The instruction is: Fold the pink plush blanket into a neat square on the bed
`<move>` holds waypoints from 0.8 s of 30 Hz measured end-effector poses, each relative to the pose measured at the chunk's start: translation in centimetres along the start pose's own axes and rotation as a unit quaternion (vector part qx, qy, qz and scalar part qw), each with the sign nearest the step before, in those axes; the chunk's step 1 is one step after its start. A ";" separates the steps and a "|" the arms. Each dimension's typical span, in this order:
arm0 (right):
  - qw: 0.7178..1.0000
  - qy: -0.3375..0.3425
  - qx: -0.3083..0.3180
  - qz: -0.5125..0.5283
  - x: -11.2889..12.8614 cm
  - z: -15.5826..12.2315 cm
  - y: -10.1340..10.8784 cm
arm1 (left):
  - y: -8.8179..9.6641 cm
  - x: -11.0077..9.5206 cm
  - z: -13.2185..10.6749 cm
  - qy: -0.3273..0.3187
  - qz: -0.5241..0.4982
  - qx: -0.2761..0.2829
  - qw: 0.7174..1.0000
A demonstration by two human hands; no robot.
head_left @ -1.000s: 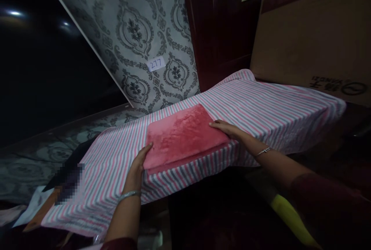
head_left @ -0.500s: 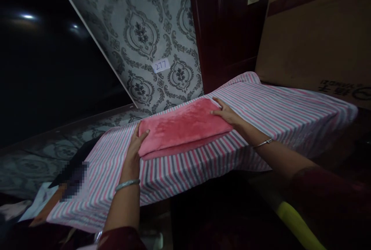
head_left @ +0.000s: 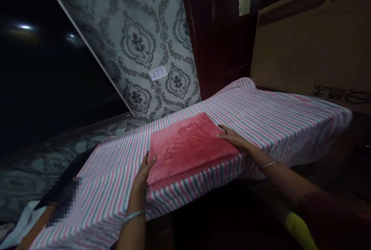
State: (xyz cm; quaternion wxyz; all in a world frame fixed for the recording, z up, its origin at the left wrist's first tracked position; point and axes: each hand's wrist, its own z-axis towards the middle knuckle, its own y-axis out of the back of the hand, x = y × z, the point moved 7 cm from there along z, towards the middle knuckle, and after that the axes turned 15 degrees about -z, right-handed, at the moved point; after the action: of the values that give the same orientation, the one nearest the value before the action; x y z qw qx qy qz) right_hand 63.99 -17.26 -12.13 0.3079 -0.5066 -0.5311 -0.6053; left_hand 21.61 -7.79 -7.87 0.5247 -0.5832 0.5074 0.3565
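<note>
A folded pink plush cloth (head_left: 191, 143) lies flat on a table covered with a striped tablecloth (head_left: 118, 172). My left hand (head_left: 144, 170) grips the plush cloth's left edge, thumb on top and fingers along the side. At the opposite edge, my right hand (head_left: 235, 138) holds the cloth with its thumb and fingers near the border; some fingertips are hidden. Along the front, a lower layer of the fold shows under the top one.
A large cardboard box (head_left: 307, 49) stands at the right behind the table. To the left is a big dark screen (head_left: 58, 68). Behind are patterned wallpaper with a paper label (head_left: 158, 73) and a dark red panel (head_left: 220, 41). Part of another person, blurred out, shows at lower left.
The plush cloth sits lower in view and nearer the table's front edge, with both hands still at its sides. More of its top surface shows. The whole view has shifted slightly.
</note>
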 end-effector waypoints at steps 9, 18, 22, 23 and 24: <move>0.996 0.032 0.058 0.057 1.7 -0.8 -1.1 | 0.0 1.2 -0.7 0.024 -0.042 0.041 0.998; 0.982 0.179 0.004 -0.052 8.0 1.3 2.0 | -2.0 -2.0 -2.9 -0.092 -0.015 0.036 0.995; 0.983 0.175 0.036 -0.043 7.7 1.9 4.3 | -3.7 -0.4 -5.2 -0.101 -0.015 0.047 0.994; 0.986 0.153 0.040 -0.044 6.7 2.1 4.5 | -4.0 0.8 -5.6 -0.077 -0.024 0.045 0.996; 0.990 0.124 0.037 -0.049 5.4 2.3 4.7 | -4.1 2.1 -5.9 -0.048 -0.037 0.039 0.997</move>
State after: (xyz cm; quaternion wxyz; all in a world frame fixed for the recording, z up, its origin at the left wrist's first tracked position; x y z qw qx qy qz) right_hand 67.29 -15.33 -5.72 0.3595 -0.3895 -0.5351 -0.6578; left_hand 25.40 -14.23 -7.64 0.5835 -0.5627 0.4733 0.3447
